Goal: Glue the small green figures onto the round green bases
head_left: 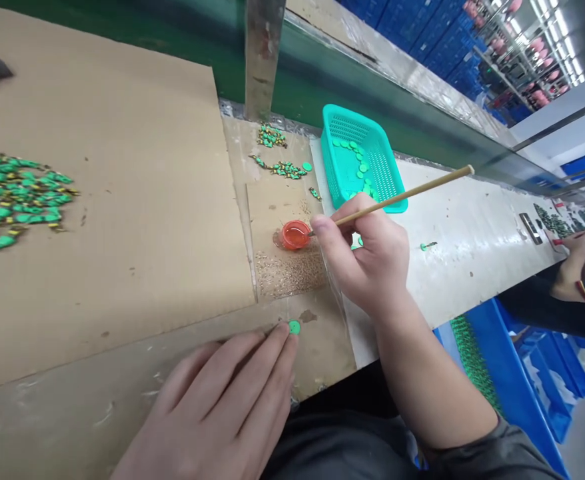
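Observation:
My right hand (367, 257) is closed around a thin wooden stick (417, 193). The stick's narrow end meets the rim of a small red cup (296, 235) with glossy liquid inside; whether that end has bristles is too small to tell. At the near edge of the work surface lies a small round green disc (294, 327). The fingertips of my left hand (232, 400) rest against the disc's left side, fingers held together and its thumb hidden. Beyond the cup are little heaps of green and yellow pieces (285, 169).
A turquoise basket (395, 180) holding green discs stands behind my right hand. To the left, many green and yellow pieces (17, 200) lie on cardboard (147, 187). A metal post (262, 60) rises at the back. Another person's hand (577, 243) shows far right.

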A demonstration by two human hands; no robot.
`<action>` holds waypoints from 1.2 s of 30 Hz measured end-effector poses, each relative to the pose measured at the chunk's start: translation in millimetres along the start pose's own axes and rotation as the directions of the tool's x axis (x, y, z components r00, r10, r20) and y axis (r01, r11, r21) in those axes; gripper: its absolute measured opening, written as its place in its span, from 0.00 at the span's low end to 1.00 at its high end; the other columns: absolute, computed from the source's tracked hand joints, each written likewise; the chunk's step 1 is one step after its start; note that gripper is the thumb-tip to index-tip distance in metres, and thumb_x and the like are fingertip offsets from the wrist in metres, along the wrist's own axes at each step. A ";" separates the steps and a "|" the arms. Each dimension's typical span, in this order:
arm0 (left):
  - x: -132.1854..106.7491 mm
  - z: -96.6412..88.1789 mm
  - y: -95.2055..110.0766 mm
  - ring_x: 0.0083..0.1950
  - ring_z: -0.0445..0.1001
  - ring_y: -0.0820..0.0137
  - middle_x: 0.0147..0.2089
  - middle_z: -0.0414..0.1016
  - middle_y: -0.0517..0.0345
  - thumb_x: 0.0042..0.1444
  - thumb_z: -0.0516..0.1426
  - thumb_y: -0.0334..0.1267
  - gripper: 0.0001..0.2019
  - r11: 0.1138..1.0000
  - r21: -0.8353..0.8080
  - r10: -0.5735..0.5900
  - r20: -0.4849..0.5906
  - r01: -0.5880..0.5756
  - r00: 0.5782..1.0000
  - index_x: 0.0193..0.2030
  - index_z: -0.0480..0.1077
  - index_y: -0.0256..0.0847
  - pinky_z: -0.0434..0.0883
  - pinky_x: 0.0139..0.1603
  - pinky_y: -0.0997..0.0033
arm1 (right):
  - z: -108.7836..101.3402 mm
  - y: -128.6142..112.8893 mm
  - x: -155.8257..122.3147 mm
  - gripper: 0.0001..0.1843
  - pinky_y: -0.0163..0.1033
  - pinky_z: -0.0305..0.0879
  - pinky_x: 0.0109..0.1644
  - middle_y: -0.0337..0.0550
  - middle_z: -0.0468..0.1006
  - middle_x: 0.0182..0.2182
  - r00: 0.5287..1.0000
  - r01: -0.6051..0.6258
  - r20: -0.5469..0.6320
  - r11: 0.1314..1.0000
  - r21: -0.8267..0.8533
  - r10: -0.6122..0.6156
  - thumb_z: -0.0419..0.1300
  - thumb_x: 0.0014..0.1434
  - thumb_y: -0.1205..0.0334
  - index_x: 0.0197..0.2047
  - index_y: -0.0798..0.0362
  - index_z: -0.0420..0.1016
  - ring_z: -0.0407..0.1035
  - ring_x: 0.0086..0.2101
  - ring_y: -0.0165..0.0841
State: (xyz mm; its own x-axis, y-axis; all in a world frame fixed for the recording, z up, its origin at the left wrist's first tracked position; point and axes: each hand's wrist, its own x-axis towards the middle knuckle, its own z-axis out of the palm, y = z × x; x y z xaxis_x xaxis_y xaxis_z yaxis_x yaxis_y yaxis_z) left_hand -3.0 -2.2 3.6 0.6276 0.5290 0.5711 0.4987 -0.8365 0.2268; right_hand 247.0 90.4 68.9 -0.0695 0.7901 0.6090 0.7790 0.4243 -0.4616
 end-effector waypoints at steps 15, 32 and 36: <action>-7.5 3.8 1.4 0.64 0.86 0.49 0.74 0.86 0.53 0.79 0.59 0.38 0.23 0.999 0.025 -0.045 -0.016 0.046 0.999 0.76 0.81 0.45 0.80 0.56 0.41 | 9.0 2.5 1.6 0.21 0.39 0.67 0.38 0.33 0.73 0.31 0.998 -0.016 0.067 1.000 0.008 0.016 0.66 0.84 0.56 0.36 0.46 0.70 0.65 0.29 0.29; -14.0 3.1 4.8 0.71 0.81 0.51 0.76 0.84 0.51 0.82 0.59 0.39 0.23 0.986 -0.109 -0.125 0.020 0.127 0.992 0.79 0.79 0.44 0.72 0.77 0.45 | -8.0 -16.0 -19.9 0.15 0.40 0.70 0.38 0.33 0.75 0.32 0.996 0.027 -0.093 0.980 0.196 -0.009 0.69 0.82 0.62 0.41 0.45 0.74 0.72 0.32 0.30; -18.3 1.6 5.5 0.72 0.81 0.50 0.77 0.83 0.52 0.80 0.59 0.39 0.27 0.982 -0.112 -0.147 0.060 0.153 0.987 0.82 0.76 0.48 0.74 0.76 0.45 | -18.3 -35.9 -66.3 0.08 0.39 0.75 0.38 0.34 0.81 0.33 0.985 -0.171 0.038 0.925 0.339 0.168 0.68 0.82 0.66 0.47 0.45 0.77 0.79 0.32 0.30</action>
State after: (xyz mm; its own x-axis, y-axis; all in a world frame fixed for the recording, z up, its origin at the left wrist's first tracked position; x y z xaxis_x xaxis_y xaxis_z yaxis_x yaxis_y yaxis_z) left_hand -10.7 -16.3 -6.8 0.5825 0.6536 0.4832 0.5185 -0.7566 0.3984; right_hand 235.0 14.6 56.8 0.0382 0.8664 0.4979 0.5213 0.4078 -0.7496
